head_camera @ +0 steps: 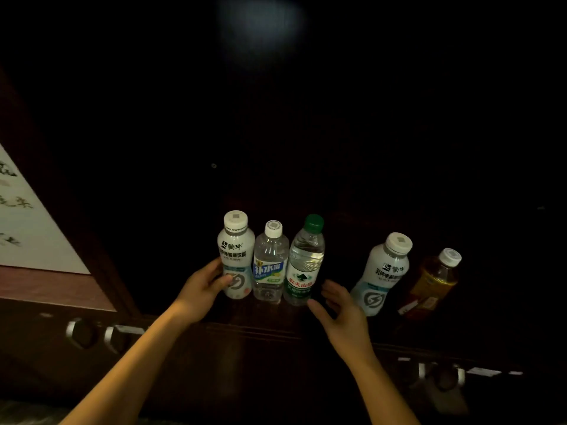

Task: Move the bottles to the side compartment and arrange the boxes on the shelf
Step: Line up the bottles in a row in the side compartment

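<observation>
Several bottles stand upright on a dark wooden shelf (260, 317). Three stand packed together: a white bottle (235, 256), a clear bottle with a blue label (270, 265), and a green-capped water bottle (303, 265). Further right stand a second white bottle (382, 274) and an amber tea bottle (432, 283). My left hand (202, 289) touches the lower left side of the first white bottle, fingers curled against it. My right hand (340, 311) is spread, fingertips just right of the green-capped bottle's base. No boxes show.
The cabinet interior behind the bottles is dark. A light panel with ink writing (27, 222) leans at the left. Metal handles (92, 334) sit on the cabinet front below left, and more handles (441, 375) sit below right.
</observation>
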Motion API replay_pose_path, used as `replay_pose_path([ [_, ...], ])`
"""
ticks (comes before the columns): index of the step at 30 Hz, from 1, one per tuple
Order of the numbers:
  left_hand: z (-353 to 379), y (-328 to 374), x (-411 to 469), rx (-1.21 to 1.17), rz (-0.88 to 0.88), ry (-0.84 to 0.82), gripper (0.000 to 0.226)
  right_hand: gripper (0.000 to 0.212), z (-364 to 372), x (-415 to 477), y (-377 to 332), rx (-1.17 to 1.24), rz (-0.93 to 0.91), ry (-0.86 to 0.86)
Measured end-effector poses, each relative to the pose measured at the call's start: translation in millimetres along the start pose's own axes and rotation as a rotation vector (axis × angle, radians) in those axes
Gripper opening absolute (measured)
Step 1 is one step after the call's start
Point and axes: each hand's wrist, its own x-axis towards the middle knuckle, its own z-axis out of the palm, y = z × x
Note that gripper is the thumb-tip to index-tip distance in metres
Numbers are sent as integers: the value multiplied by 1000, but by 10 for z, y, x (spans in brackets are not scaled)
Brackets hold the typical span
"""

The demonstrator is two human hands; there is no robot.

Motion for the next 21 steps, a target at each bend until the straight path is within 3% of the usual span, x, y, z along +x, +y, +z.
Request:
replay_pose_path([
  [2,7,-16,2,-4,-1,2,48,17,-200,-161,140,-65,-26,122],
  [4,19,-31,0,-14,5,18,48,8,-433,-281,282,-107,-41,244],
  [7,63,-38,-7,-34,9,63,46,13,-737,-346,401,-140,-28,407],
  [8,75,-37,-10,-41,8,73,46,25,-792,-340,410,-132,-21,406],
  [10,82,-28,-19,-53,12,78,44,59,-853,-267,411,-120,-9,337],
  [12,84,-3,-32,-49,23,72,42,73,-859,-164,339,-89,5,227],
  [15,82,31,-47,-42,26,69,41,65,-806,-18,285,-67,-39,137],
  [21,77,40,-77,-1,13,74,46,61,-607,97,265,-59,-16,186],
])
